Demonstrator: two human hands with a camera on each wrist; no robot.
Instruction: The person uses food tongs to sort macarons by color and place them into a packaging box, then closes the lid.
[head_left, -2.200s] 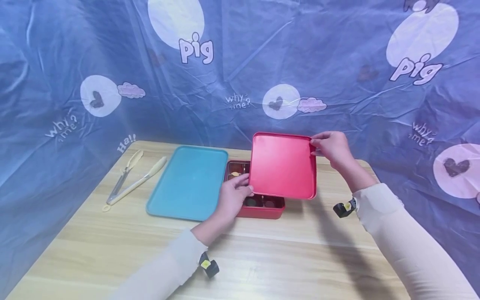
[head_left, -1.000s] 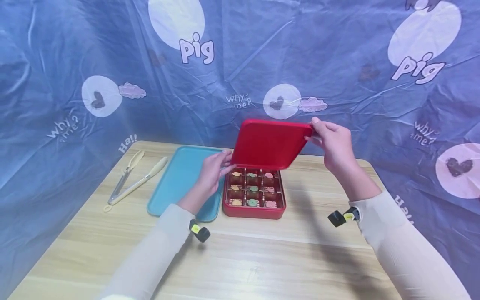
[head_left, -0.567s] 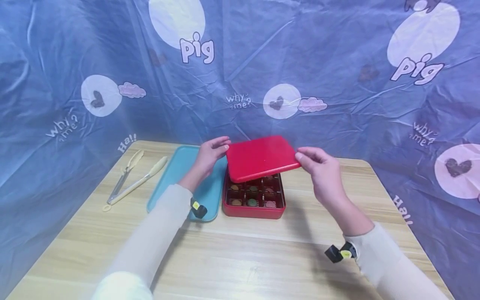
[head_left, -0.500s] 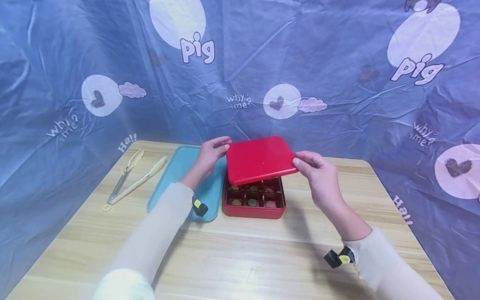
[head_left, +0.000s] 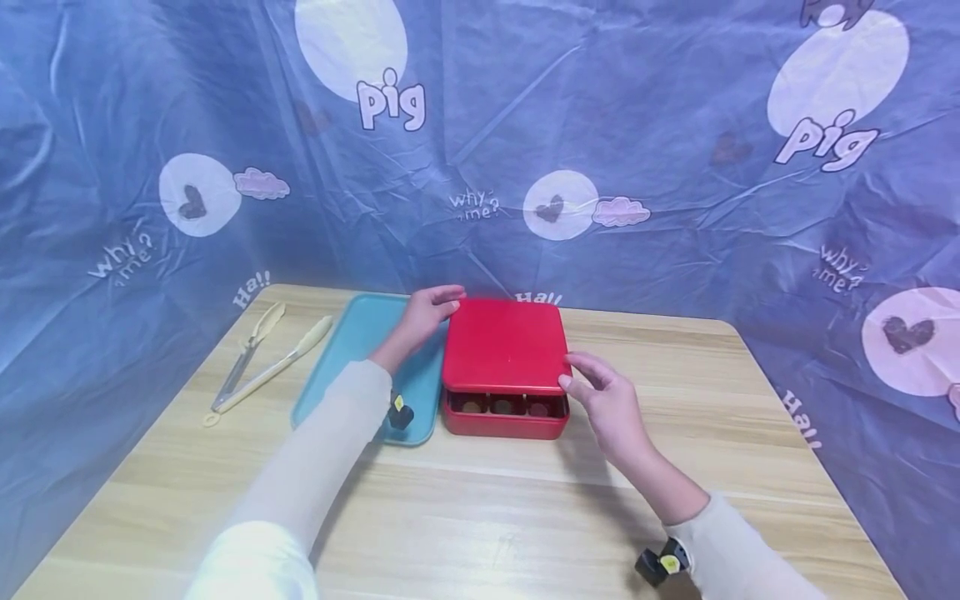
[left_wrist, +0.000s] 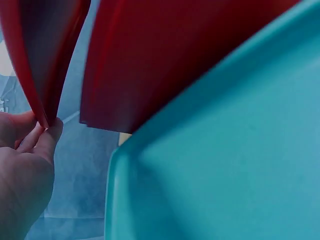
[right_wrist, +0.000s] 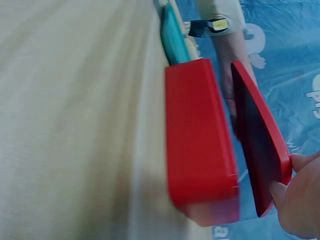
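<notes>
A red lid (head_left: 507,346) hovers level just above a red box (head_left: 507,426), with a gap between them in both wrist views. My left hand (head_left: 423,318) pinches the lid's far left corner between thumb and fingers, as the left wrist view also shows. On the other side, my right hand (head_left: 603,398) grips the lid's right edge near the front corner. Under the lid's front edge, the box's front row of compartments shows, each with a small round piece (head_left: 506,407) in it. The compartments farther back are hidden by the lid.
A teal tray (head_left: 322,383) lies flat just left of the box, partly beneath my left forearm. Farther left, tongs (head_left: 242,385) with cream tips rest spread on the wooden table (head_left: 480,517). A blue printed curtain (head_left: 465,125) hangs behind the table.
The lid has been turned top side up, swung over the box, levelled and lowered. My right hand has come down and to the left with it; the left has shifted to the lid's far corner.
</notes>
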